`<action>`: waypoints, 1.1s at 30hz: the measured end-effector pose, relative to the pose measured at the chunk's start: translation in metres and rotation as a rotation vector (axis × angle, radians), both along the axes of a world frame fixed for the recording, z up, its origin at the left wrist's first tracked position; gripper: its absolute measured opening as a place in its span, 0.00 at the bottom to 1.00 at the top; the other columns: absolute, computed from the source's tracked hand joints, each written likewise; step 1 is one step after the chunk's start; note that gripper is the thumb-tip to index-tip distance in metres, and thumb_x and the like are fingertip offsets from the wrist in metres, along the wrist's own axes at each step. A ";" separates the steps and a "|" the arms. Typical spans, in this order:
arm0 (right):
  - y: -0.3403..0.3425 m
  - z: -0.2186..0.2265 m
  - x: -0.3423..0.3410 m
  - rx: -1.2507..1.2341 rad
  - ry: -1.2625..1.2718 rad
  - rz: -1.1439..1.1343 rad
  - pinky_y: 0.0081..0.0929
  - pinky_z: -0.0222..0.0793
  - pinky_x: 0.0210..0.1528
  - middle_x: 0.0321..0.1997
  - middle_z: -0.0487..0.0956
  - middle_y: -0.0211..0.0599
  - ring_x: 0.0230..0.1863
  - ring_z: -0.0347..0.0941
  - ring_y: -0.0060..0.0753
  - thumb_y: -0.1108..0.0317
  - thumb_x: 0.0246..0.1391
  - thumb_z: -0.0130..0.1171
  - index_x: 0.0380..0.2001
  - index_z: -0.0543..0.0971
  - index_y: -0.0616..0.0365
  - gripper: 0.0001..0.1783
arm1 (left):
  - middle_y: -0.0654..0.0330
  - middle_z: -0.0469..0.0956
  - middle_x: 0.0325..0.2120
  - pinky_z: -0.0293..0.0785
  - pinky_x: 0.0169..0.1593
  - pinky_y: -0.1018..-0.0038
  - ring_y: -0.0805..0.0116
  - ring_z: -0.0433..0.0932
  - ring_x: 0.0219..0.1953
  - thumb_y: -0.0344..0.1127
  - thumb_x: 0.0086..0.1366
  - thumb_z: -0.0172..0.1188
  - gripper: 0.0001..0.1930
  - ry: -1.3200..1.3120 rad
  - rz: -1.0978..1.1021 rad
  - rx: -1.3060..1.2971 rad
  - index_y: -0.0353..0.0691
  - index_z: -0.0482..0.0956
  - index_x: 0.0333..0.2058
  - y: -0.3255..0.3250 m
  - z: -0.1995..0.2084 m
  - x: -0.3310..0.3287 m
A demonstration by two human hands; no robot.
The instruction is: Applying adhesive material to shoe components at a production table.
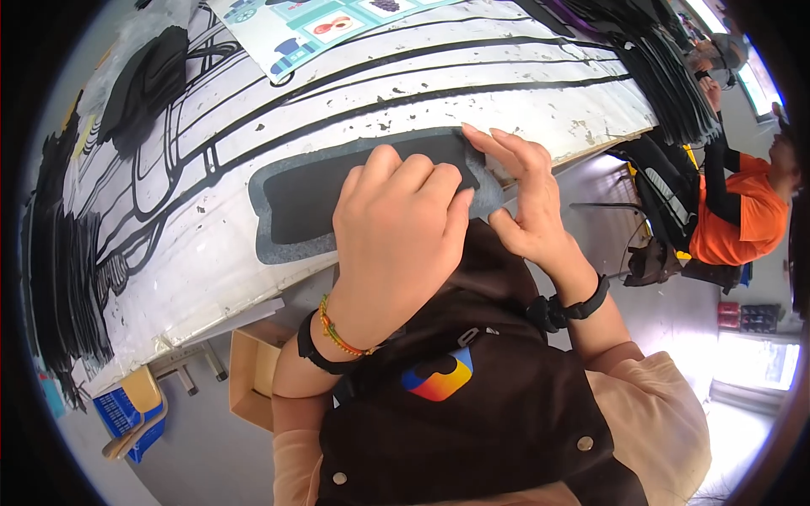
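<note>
On the table's near edge lies a flat black panel [299, 202] on a larger grey backing piece [291, 251] with rounded corners, its grey border showing around the black. My left hand [396, 223] rests over the middle of the panel, knuckles up and fingers curled in. What those fingers pinch, if anything, is hidden beneath them. At the panel's right end is my right hand [533, 198], its fingers stretched out and apart from the thumb. The fingertips reach the far right corner of the backing, and the thumb is near its closer edge.
Long black straps [337, 97] run across the white table [506, 105]. Stacks of black pieces stand at the left [63, 278] and far right [666, 84]. A printed sheet [312, 38] lies at the back. Below are a cardboard box [253, 379] and a blue crate [139, 413]. A person in orange [742, 219] is at right.
</note>
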State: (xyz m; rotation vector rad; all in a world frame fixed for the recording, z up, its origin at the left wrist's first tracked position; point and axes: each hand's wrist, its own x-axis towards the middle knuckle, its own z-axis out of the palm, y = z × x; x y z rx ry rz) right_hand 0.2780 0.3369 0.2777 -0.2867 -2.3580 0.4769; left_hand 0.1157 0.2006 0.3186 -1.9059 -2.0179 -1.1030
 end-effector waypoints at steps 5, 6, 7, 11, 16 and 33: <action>-0.002 -0.004 -0.006 0.022 0.043 -0.034 0.40 0.59 0.64 0.69 0.77 0.45 0.64 0.76 0.42 0.79 0.32 0.51 0.69 0.60 0.62 0.50 | 0.58 0.79 0.28 0.73 0.35 0.64 0.58 0.75 0.30 0.30 0.66 0.65 0.03 -0.010 0.109 0.071 0.39 0.80 0.36 0.007 -0.008 -0.001; -0.002 -0.003 -0.007 0.023 0.042 -0.034 0.40 0.59 0.64 0.69 0.77 0.45 0.64 0.76 0.42 0.79 0.32 0.51 0.69 0.60 0.62 0.50 | 0.55 0.77 0.28 0.73 0.36 0.64 0.57 0.75 0.29 0.32 0.70 0.62 0.04 -0.145 0.154 0.107 0.39 0.78 0.37 0.006 -0.008 -0.003; -0.003 -0.002 -0.009 0.030 0.051 -0.043 0.39 0.60 0.62 0.68 0.77 0.45 0.61 0.77 0.42 0.79 0.32 0.51 0.68 0.62 0.61 0.49 | 0.53 0.76 0.27 0.72 0.36 0.64 0.56 0.74 0.28 0.33 0.73 0.59 0.05 -0.280 0.198 0.140 0.38 0.76 0.38 0.005 -0.010 -0.005; -0.005 0.008 -0.007 -0.021 -0.045 -0.083 0.35 0.62 0.58 0.66 0.78 0.41 0.54 0.77 0.40 0.79 0.32 0.53 0.63 0.72 0.57 0.44 | 0.55 0.75 0.28 0.72 0.34 0.68 0.61 0.74 0.28 0.34 0.78 0.53 0.07 -0.505 0.412 0.199 0.37 0.74 0.41 -0.011 -0.010 -0.019; -0.004 0.009 -0.008 0.106 -0.104 -0.074 0.33 0.62 0.57 0.66 0.79 0.35 0.51 0.76 0.37 0.78 0.32 0.54 0.58 0.78 0.55 0.40 | 0.57 0.71 0.25 0.68 0.32 0.74 0.68 0.69 0.25 0.35 0.80 0.49 0.09 -0.634 0.334 0.280 0.35 0.72 0.44 -0.022 -0.012 -0.017; -0.013 0.016 -0.004 0.245 -0.281 -0.226 0.46 0.57 0.70 0.70 0.75 0.29 0.66 0.72 0.33 0.80 0.36 0.55 0.59 0.78 0.51 0.39 | 0.56 0.74 0.26 0.71 0.34 0.71 0.71 0.71 0.26 0.35 0.81 0.48 0.09 -0.541 0.323 0.213 0.35 0.72 0.43 -0.021 -0.010 -0.024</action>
